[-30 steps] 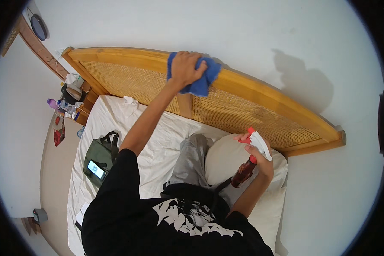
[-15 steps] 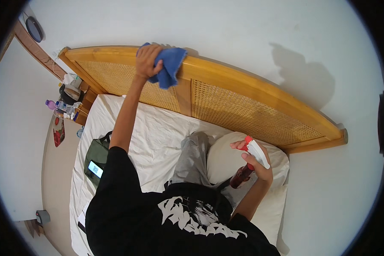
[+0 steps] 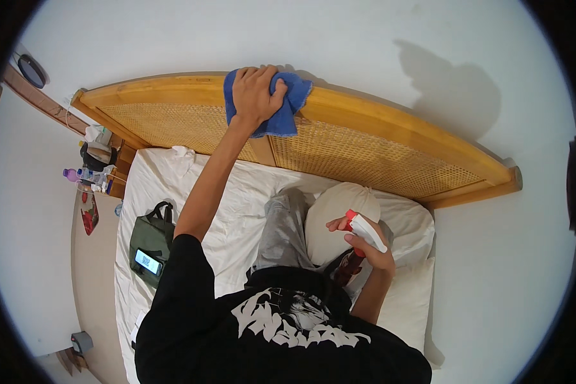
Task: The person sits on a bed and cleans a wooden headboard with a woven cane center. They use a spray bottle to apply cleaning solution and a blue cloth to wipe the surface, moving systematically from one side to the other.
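My left hand presses a blue cloth onto the top rail of the wooden headboard, its fingers bent over the rail's edge. Part of the cloth hangs down over the woven cane panel. Lower right, above the bed, my right hand grips a spray bottle round its neck. The bottle has a white and red trigger head and a dark red body, tilted, with its lower end near my lap. Its nozzle points toward the headboard.
Under me is a bed with a white sheet and pillows. To the left lie a dark green bag and a lit phone on it. Bottles and other items crowd a bedside table. A white wall rises behind the headboard.
My left hand and the cloth have slid right along the top rail. My right hand with the spray bottle has shifted slightly left and down. The view has also moved a little.
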The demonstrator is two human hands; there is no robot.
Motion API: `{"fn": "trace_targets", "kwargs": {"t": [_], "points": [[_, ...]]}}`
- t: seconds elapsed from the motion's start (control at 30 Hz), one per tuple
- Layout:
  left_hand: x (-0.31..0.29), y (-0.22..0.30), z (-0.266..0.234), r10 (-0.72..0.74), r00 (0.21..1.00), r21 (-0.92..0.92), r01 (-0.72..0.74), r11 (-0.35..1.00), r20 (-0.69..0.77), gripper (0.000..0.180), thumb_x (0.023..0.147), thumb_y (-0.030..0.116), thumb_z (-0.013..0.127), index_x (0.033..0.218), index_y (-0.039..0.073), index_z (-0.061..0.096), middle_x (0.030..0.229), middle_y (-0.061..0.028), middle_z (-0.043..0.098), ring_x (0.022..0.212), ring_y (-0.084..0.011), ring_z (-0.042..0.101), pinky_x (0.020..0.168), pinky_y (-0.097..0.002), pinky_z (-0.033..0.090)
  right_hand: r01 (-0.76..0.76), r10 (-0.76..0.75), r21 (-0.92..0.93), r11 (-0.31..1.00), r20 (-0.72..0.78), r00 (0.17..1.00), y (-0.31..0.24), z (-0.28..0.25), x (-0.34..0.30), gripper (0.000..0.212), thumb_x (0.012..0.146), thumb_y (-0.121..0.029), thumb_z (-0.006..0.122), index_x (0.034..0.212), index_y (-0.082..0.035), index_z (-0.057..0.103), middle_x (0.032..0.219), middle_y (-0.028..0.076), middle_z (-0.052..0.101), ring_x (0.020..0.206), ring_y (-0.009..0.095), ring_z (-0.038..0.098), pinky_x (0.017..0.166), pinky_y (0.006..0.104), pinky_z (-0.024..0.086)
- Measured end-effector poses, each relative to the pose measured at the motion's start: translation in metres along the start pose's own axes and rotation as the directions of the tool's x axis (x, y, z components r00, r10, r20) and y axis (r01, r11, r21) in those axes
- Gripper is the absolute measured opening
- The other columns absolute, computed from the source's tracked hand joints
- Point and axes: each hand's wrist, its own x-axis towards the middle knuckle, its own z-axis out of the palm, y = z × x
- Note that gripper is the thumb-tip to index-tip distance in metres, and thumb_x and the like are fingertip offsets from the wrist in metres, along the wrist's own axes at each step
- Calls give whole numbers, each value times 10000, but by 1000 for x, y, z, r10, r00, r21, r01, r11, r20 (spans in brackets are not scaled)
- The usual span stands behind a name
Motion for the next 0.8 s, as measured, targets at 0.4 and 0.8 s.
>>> {"fn": "trace_targets", "kwargs": {"t": [0.4, 0.8], "points": [[-32, 42, 40, 198, 971, 83, -188, 979, -136, 386, 872, 315, 534, 1186, 118, 642, 1156, -95, 632, 1099, -287, 557, 972, -431, 368, 73, -72, -12, 997, 9, 997, -4, 20, -3, 205, 892, 20, 551, 1096, 4, 550, 1099, 130, 624, 1099, 215, 563, 1000, 362, 404], [-5, 89, 47, 117, 993, -19, -118, 993, -33, 268, 877, 209, 545, 1073, 63, 653, 1023, -102, 663, 992, -267, 588, 939, -414, 380, 168, -184, -227, 959, -47, 982, 9, 10, -36, 454, 899, 17, 568, 1336, -23, 452, 1116, 136, 643, 1055, 236, 605, 955, 360, 444]]}}
